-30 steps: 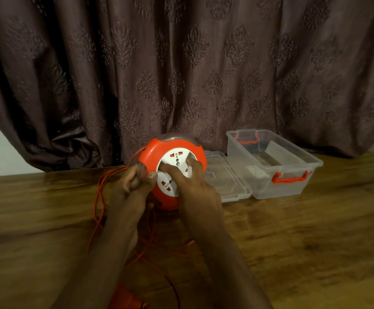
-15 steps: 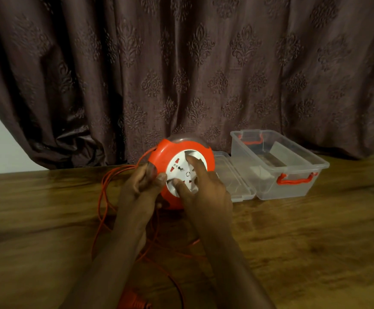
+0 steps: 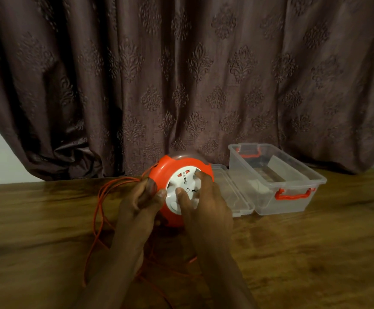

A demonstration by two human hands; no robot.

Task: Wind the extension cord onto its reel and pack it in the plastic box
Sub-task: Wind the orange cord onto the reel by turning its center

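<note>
The orange reel (image 3: 181, 172) stands on edge on the wooden worktop (image 3: 315, 253), its white socket face (image 3: 181, 190) turned toward the camera. The left hand (image 3: 141, 201) grips the reel's left rim, thumb on the front and fingers curled behind. The right hand (image 3: 206, 204) holds the white face, its thumb and fingers bent onto it. Loose orange cord (image 3: 98, 210) leaves the reel's upper left, loops over the worktop left of the hands and trails toward the near edge. Just right of the reel lies the clear lid (image 3: 237, 197), flat on the worktop, and touching it on the right stands the open clear plastic box (image 3: 293, 175) with orange handles (image 3: 292, 195). A brown patterned curtain (image 3: 181, 74) hangs behind
</note>
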